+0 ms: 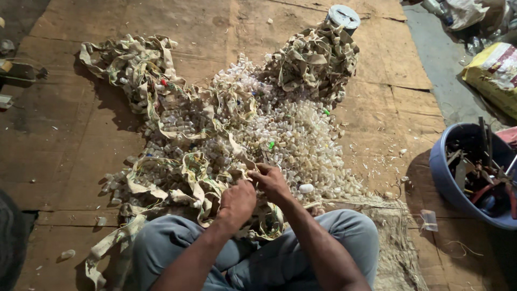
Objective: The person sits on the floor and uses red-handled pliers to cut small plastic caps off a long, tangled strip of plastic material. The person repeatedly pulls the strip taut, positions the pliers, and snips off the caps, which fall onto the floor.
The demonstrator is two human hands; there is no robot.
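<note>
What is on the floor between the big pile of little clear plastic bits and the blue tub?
In the head view, between the heap of small clear plastic pieces and the round blue plastic tub lies brown cardboard floor covering, with only scattered stray bits.

One blue tub (440,178) — one lidded can (343,16).
</note>
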